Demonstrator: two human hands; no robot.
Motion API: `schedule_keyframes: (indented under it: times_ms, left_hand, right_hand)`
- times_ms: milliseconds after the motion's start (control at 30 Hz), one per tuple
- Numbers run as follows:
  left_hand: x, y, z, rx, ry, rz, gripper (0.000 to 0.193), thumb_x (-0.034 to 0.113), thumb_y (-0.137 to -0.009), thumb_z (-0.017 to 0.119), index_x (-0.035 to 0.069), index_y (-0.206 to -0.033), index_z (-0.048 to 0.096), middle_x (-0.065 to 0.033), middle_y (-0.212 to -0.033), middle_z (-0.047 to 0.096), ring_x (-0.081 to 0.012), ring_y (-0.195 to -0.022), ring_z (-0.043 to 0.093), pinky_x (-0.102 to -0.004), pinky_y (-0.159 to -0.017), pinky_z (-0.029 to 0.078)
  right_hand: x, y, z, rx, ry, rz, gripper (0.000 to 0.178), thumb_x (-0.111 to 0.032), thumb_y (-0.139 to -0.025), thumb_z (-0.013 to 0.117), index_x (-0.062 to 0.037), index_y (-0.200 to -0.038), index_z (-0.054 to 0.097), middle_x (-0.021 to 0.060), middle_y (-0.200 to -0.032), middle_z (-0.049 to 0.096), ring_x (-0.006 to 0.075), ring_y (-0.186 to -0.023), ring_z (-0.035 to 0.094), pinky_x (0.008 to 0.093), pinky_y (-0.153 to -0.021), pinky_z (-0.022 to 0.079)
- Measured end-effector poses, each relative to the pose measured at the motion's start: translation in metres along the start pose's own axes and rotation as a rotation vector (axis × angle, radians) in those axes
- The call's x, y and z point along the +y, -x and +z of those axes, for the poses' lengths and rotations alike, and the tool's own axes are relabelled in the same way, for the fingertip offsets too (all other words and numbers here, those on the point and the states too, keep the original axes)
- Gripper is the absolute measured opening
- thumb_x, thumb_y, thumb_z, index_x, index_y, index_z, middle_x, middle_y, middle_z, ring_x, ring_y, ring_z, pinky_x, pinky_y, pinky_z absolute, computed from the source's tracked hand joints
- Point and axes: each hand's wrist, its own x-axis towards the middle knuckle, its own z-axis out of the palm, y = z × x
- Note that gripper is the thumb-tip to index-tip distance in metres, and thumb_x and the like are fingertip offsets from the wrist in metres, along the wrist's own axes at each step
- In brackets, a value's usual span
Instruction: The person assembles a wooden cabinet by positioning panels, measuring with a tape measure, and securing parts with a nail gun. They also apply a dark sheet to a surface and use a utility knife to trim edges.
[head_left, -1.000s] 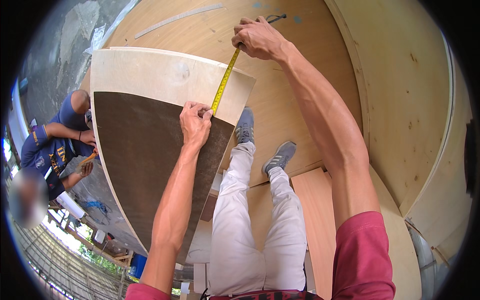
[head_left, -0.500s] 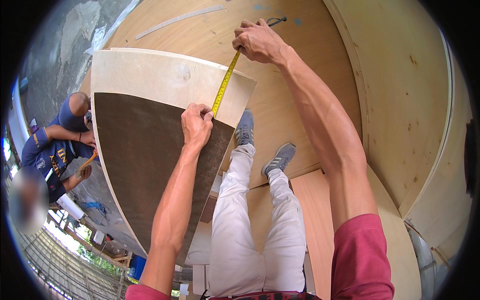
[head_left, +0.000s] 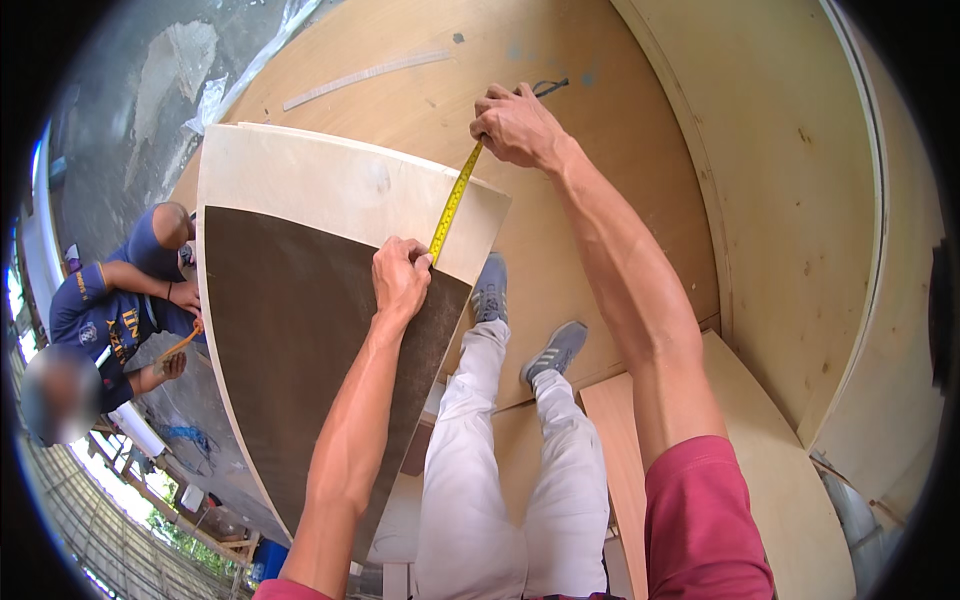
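A yellow tape measure [head_left: 456,204] is stretched across the pale strip of a plywood board [head_left: 300,172]. My left hand [head_left: 400,278] pinches the tape's near end at the edge of a dark brown sheet [head_left: 290,320] that lies over the board. Beyond the board's far edge, my right hand [head_left: 518,126] is closed around the tape's other end. Its case is mostly hidden in my fingers, and a dark strap [head_left: 550,87] sticks out past them.
A co-worker [head_left: 130,300] crouches at the left beside the board, holding an orange object [head_left: 180,343]. A thin wooden strip [head_left: 365,78] lies on the large wooden surface [head_left: 610,250]. Tall plywood panels [head_left: 770,180] stand at the right. My shoes [head_left: 555,350] are between the boards.
The whole view has shifted a little, so the board and both hands sit lower in the picture. Both hands keep their hold on the tape measure.
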Motion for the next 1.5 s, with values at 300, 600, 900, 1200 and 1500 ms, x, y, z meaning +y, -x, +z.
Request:
schedule_keyframes:
  times_ms: [300, 600, 900, 1200, 1500]
  left_hand:
    - [0.045, 0.058, -0.036, 0.221, 0.138, 0.245, 0.031, 0.010, -0.082, 0.064, 0.004, -0.112, 0.060, -0.0132, -0.103, 0.049, -0.0212, -0.074, 0.055, -0.0307, -0.064, 0.047]
    - [-0.021, 0.337, -0.105, 0.435, 0.282, -0.251, 0.044, 0.019, -0.080, 0.069, 0.004, -0.119, 0.053, -0.0159, -0.110, 0.050, -0.0239, -0.080, 0.061, -0.0361, -0.077, 0.049]
    - [-0.183, 0.698, -0.036, -0.007, 0.091, -0.941, 0.040, 0.031, -0.077, 0.063, 0.000, -0.102, 0.068, -0.0204, -0.099, 0.067, -0.0334, -0.097, 0.064, -0.0406, -0.085, 0.051]
    - [-0.139, 0.820, -0.061, 0.625, 0.567, -0.917, 0.035, 0.033, -0.082, 0.062, 0.001, -0.095, 0.067, -0.0181, -0.094, 0.067, -0.0320, -0.091, 0.064, -0.0411, -0.080, 0.048]
    - [-0.151, 0.941, 0.033, 1.061, 0.746, -0.886, 0.033, 0.031, -0.083, 0.060, 0.007, -0.104, 0.067, -0.0139, -0.099, 0.068, -0.0297, -0.094, 0.064, -0.0383, -0.083, 0.050]
  right_hand:
    - [-0.038, 0.095, -0.087, 0.100, -0.021, 0.225, 0.031, -0.018, -0.077, 0.062, -0.0205, -0.108, 0.067, 0.0038, -0.101, 0.061, 0.0235, -0.106, 0.051, 0.0462, -0.088, 0.040]
    - [-0.148, 0.374, -0.029, 0.483, -0.848, 0.845, 0.027, -0.020, -0.086, 0.056, 0.0026, -0.100, 0.060, 0.0139, -0.069, 0.062, 0.0223, -0.057, 0.059, 0.0343, -0.051, 0.047]
    - [-0.265, 0.507, 0.079, -0.269, -1.170, 1.467, 0.023, -0.024, -0.082, 0.056, -0.0016, -0.080, 0.058, 0.0137, -0.070, 0.060, 0.0254, -0.062, 0.058, 0.0414, -0.055, 0.045]
    - [-0.407, 0.336, -0.022, -0.215, -1.216, 0.990, 0.035, -0.040, -0.088, 0.046, -0.0097, -0.070, 0.050, 0.0062, -0.055, 0.051, 0.0226, -0.042, 0.046, 0.0400, -0.038, 0.034]
    - [-0.412, 0.271, 0.019, -0.495, -0.826, 0.687, 0.031, -0.029, -0.084, 0.058, -0.0110, -0.061, 0.048, 0.0044, -0.051, 0.047, 0.0172, -0.038, 0.041, 0.0317, -0.037, 0.035]
